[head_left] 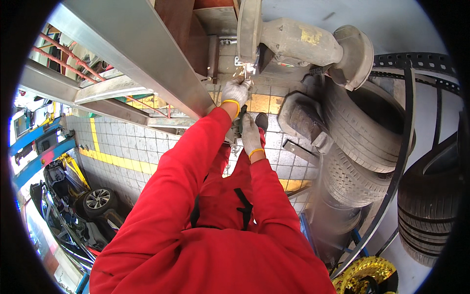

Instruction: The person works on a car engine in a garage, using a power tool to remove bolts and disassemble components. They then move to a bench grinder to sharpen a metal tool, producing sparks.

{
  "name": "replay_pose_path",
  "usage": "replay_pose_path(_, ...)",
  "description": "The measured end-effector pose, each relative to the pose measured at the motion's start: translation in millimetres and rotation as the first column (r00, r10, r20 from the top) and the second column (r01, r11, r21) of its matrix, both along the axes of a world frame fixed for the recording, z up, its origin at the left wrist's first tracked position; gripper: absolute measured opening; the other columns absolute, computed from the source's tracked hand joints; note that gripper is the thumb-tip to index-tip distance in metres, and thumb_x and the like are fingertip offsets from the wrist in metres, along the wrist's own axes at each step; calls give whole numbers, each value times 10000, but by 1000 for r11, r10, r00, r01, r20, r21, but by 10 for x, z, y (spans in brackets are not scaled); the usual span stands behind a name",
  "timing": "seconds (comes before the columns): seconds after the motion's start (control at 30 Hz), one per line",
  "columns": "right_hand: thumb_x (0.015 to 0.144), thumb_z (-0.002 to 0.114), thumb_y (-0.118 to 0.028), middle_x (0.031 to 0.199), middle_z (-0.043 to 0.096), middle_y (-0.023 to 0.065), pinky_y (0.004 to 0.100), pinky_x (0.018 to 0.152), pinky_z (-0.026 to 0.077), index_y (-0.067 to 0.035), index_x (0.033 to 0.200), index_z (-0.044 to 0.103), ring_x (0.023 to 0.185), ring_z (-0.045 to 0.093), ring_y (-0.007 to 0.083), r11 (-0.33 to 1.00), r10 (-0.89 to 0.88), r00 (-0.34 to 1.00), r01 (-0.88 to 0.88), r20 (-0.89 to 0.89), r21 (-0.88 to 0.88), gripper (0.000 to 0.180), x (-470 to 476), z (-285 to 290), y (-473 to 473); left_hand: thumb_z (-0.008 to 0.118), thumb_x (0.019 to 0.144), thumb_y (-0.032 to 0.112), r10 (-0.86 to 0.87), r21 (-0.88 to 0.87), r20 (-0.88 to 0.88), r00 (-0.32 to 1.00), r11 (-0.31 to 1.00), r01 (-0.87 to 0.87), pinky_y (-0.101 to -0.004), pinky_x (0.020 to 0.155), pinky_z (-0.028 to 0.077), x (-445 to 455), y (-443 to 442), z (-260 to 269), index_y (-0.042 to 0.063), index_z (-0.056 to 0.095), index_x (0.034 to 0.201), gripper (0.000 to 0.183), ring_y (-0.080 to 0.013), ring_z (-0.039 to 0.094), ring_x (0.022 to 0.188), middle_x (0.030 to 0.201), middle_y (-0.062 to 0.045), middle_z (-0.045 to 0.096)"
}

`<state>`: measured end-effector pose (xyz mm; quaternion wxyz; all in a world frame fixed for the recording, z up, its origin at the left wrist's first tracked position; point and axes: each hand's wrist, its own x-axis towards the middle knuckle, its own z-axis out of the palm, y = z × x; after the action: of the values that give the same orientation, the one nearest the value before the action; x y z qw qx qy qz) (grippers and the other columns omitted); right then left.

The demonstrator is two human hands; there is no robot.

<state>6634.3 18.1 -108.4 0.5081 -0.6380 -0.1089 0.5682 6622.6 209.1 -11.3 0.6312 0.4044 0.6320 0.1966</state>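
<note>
My left hand, in a pale knit work glove with a yellow cuff, grips a thin metal piece close to the wheel of a bench grinder. Bright sparks fly where the metal meets the wheel, under the round wheel guard. Closer to my body, my gloved right hand is closed around a black handle. This handle points up toward my left hand and appears to belong to the same tool; the join is hidden by the glove.
A grey steel post slants close by my left arm. Stacked worn tires stand at right beside a metal rack upright. A flat bar lies near the tiled floor. A dismantled car is far left.
</note>
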Motion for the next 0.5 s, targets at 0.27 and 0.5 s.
replay_pose_path(0.27,1247,483,-462,1318,726,72,308,1036,560,13,1549,586,1177,685,176,993,-34,975,8,-219,-117,572,129,681,109,763,1117,275,-9,-34,-39,999,999,8,-370,694,581,-4,10,-165,0,791,1289,325,-177,727,758,937,-81,816)
replay_pose_path(0.5,1248,476,-462,1351,673,94,309,1038,510,31,1575,558,1201,642,186,988,99,990,-109,-99,-107,597,148,947,144,802,1101,256,-33,158,-124,992,986,52,-364,680,598,-229,14,-704,3,792,1149,257,-182,720,747,961,-68,807)
